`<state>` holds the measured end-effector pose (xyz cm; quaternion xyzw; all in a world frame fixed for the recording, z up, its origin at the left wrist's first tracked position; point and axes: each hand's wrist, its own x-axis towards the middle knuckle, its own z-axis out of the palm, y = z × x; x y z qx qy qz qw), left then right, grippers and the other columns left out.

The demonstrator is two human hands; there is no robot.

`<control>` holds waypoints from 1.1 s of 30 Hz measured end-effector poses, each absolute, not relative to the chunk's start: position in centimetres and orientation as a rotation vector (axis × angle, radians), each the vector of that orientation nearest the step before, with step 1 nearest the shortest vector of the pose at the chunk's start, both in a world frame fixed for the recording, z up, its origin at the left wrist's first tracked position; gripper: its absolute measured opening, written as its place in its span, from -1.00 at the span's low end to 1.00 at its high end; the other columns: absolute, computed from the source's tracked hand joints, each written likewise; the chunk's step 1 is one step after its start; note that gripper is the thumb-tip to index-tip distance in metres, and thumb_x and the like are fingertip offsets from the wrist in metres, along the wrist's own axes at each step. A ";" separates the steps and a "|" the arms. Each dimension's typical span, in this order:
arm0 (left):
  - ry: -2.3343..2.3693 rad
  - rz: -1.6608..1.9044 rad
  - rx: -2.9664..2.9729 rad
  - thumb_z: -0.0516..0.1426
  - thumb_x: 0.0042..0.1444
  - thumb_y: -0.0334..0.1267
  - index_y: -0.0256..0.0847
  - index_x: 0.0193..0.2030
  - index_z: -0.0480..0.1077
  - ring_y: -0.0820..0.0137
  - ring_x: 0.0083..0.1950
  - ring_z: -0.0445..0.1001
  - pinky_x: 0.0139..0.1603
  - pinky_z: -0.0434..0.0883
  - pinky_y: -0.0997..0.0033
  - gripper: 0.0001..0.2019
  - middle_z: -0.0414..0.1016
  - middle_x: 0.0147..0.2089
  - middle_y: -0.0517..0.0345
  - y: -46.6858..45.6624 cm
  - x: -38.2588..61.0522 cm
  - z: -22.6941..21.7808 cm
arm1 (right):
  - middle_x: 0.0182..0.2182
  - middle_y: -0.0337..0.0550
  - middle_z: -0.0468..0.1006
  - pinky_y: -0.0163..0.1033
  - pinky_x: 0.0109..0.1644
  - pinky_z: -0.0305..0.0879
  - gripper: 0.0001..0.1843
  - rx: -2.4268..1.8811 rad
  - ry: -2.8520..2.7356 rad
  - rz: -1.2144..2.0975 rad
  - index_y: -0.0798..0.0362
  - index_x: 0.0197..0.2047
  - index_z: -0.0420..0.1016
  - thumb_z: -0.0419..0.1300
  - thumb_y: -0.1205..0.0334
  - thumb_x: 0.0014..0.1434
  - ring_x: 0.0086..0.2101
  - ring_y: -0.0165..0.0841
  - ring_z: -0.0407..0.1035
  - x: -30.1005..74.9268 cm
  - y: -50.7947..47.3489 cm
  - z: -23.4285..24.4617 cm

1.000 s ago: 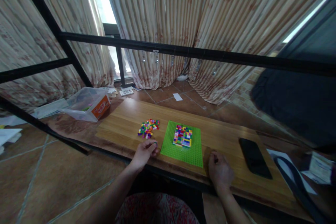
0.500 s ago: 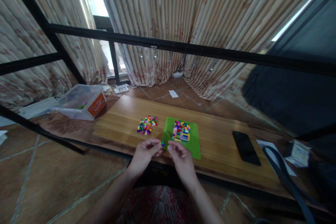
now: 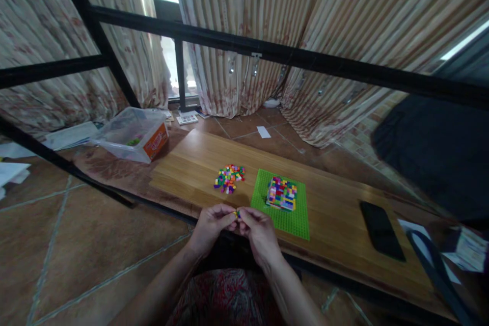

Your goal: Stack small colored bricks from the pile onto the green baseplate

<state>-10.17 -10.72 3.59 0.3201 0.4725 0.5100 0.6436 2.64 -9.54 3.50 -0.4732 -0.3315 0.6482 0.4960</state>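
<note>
My left hand and my right hand meet fingertip to fingertip over the bench's near edge. Between them they pinch a few tiny toy bricks, with yellow, green and dark blue showing; the fingers partly cover these. Just beyond my right hand lies a green studded baseplate. On it stands a low block of many-coloured bricks, several layers high. Left of the plate, a loose pile of small coloured bricks is spread on the wood.
A wooden board forms the work surface. At its left stands a clear plastic box with an orange label. A black phone lies at the right. Black metal bars cross ahead, before patterned curtains.
My right hand has come in against the left, and its fingertips now close on the bricks the left was holding. The camera view has shifted, so the surroundings sit differently.
</note>
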 end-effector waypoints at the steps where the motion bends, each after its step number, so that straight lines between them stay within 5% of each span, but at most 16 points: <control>1: 1.067 1.160 0.702 0.38 -0.12 -0.10 -0.28 -0.31 0.51 0.52 -0.45 0.43 -0.31 0.40 0.48 -0.68 0.55 -0.44 0.18 -10.5 -10.4 3.1 | -0.61 -0.30 0.45 -0.34 -0.52 0.16 -0.64 -1.158 -0.799 1.558 0.06 -0.38 0.60 0.41 -0.08 -0.07 -0.61 -0.48 0.22 2.4 -9.1 3.1; 5: 1.227 1.207 0.796 0.31 -0.05 -0.08 -0.24 -0.33 0.48 0.50 -0.44 0.41 -0.31 0.37 0.48 -0.73 0.49 -0.47 0.24 -9.2 -12.0 1.5 | -0.47 -0.19 0.57 -0.26 -0.38 0.31 -0.69 -1.367 -1.100 1.229 0.03 -0.32 0.61 0.25 -0.05 0.10 -0.48 -0.37 0.39 2.2 -5.9 1.7; 11: 1.658 1.109 1.346 0.15 0.10 -0.20 -0.17 -0.30 0.51 0.40 -0.33 0.46 -0.24 0.37 0.42 -0.86 0.54 -0.37 0.18 -7.1 -14.4 1.0 | -0.25 -0.06 0.64 -0.19 -0.02 0.32 -0.74 -1.665 -1.656 0.581 0.05 -0.24 0.64 0.10 0.29 0.19 -0.21 -0.27 0.47 1.7 -0.5 1.1; 18: 1.771 0.963 1.503 0.08 0.15 -0.27 -0.14 -0.24 0.52 0.35 -0.29 0.52 -0.24 0.35 0.41 -0.82 0.60 -0.31 0.12 -5.9 -13.8 1.3 | -0.23 -0.14 0.64 -0.20 -0.05 0.35 -0.67 -1.580 -1.708 0.620 -0.01 -0.09 0.62 0.06 0.35 0.20 -0.24 -0.30 0.49 1.2 0.1 -0.2; 33: 1.753 1.013 1.478 0.07 0.19 -0.25 -0.12 -0.11 0.52 0.30 -0.11 0.56 -0.05 0.41 0.34 -0.78 0.63 -0.11 0.09 -5.6 -14.2 0.2 | -0.19 -0.03 0.54 -0.20 -0.01 0.33 -0.74 -1.516 -2.099 0.509 0.06 -0.14 0.61 0.09 0.41 0.26 -0.17 -0.24 0.45 0.2 0.1 -0.1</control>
